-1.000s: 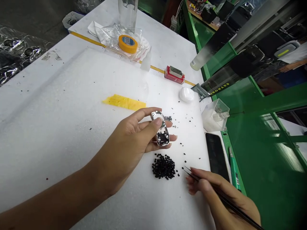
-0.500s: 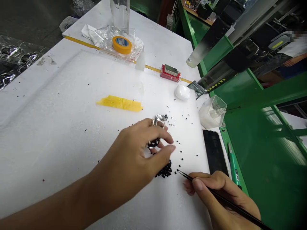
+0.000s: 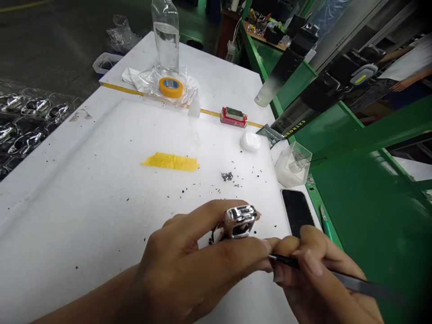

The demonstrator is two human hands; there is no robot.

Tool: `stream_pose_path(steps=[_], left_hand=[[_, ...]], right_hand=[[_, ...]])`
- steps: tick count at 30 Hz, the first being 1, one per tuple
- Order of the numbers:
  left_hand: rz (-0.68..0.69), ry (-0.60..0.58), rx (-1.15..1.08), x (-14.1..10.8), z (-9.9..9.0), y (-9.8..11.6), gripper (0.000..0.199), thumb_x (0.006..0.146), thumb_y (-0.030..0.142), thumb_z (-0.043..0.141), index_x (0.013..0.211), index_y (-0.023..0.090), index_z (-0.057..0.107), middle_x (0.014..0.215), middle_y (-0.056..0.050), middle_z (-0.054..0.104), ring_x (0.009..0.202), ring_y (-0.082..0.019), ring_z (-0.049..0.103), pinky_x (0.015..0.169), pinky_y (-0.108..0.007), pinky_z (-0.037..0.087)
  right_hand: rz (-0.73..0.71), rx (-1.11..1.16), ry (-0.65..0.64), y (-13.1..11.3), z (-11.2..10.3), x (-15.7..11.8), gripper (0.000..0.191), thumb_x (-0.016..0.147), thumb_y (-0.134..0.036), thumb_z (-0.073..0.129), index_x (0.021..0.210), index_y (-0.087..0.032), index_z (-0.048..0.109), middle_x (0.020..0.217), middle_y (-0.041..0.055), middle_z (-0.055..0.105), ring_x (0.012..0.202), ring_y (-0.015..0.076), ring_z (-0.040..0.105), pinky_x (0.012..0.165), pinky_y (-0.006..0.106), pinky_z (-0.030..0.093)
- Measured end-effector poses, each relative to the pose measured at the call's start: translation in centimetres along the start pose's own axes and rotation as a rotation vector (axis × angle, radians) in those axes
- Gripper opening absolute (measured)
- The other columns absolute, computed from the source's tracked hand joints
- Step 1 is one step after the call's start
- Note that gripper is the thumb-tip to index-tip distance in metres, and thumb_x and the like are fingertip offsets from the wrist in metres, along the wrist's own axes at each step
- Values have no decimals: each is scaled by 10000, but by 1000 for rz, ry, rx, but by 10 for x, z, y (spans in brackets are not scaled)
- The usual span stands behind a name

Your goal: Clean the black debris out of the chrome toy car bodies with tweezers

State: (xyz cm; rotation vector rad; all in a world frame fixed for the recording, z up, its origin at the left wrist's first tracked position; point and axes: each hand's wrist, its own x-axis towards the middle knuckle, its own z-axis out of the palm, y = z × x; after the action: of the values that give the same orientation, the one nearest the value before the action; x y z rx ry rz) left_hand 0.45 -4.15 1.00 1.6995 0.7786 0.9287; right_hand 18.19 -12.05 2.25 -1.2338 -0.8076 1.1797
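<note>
My left hand (image 3: 202, 256) is closed round a shiny silver metal part (image 3: 241, 220), held between the thumb and fingers. My right hand (image 3: 320, 270) grips black tweezers (image 3: 351, 281), whose tip meets the left thumb and fingertips. The two hands touch. Small dark bits lie in a little heap (image 3: 227, 176) on the white mat beyond the left hand, with more scattered round it. The heap of black pieces under the left hand is mostly hidden.
Yellow tape strip (image 3: 171, 162) lies on the mat (image 3: 101, 198). Further back are a tape roll (image 3: 170, 87), a bottle (image 3: 166, 42) and a red box (image 3: 233, 117). At right are a white case (image 3: 250, 141), a clear container (image 3: 293, 165), a phone (image 3: 297, 209) and a green cutter (image 3: 326, 225).
My left hand has moved down and right, turning the silver part. My right hand has brought the tweezers up from the black pieces to the left thumb. The view has tilted up.
</note>
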Motion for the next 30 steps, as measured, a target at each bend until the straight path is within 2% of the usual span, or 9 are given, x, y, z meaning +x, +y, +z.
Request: stream_pose_path(steps=[2,4,8,12,14,18,23,27,30], left_hand=[[42,31,-43,0,-1,0,237,827,214,831,990,385,838,1052,-33,781,820,-183,716,749,-297,584],[56,49,-86,2,-2,2,254,801,177,850,966,369,837,982,-30,795,865,-198,724,763,-308,603],[65,65,-77,6,-2,9,265,805,122,840,940,350,830,902,-5,809,788,-168,734,731,-288,625],[348,125,-88,9,1,6,242,802,78,831,1012,195,813,846,-29,793,799,-157,745,802,-271,653],[372,140,-100,9,2,3,215,786,50,834,986,124,808,850,-64,779,841,-166,754,834,-257,653],[300,120,-145,10,3,1,157,787,81,844,941,103,818,870,-97,770,884,-179,766,811,-220,647],[247,141,-142,9,4,3,151,800,88,838,941,140,815,880,-65,783,930,-161,755,829,-191,626],[96,184,-164,8,9,3,247,742,153,900,971,140,808,1054,-74,765,804,-110,734,755,-156,602],[-68,181,-215,9,9,3,205,811,247,848,1000,182,801,1005,-39,738,808,-111,713,747,-170,586]], right_hand=[[59,121,-73,-4,0,7,145,895,-289,769,760,-245,740,785,20,791,612,138,740,643,226,649],[88,222,-87,-6,4,11,122,888,-278,779,773,-248,751,811,10,796,628,120,742,661,196,637],[130,338,-141,-6,7,9,115,906,-241,769,791,-242,769,785,8,777,710,107,758,735,161,621],[202,440,-182,-5,5,8,104,919,-209,763,825,-250,781,813,4,783,777,95,758,799,150,614],[232,476,-210,-4,4,8,124,939,-195,739,835,-246,782,853,2,793,804,86,757,825,144,609],[261,524,-243,-3,4,8,144,971,-187,699,868,-240,783,901,-7,799,826,67,755,838,118,600],[229,500,-198,-2,7,9,239,994,-190,659,797,-247,781,777,-9,769,792,69,748,809,125,611],[122,310,-135,-8,2,14,195,943,-209,713,772,-251,795,702,0,753,744,110,768,752,131,626],[11,62,-50,-15,-5,22,250,917,-275,737,676,-214,746,602,20,684,668,151,747,651,181,648]])
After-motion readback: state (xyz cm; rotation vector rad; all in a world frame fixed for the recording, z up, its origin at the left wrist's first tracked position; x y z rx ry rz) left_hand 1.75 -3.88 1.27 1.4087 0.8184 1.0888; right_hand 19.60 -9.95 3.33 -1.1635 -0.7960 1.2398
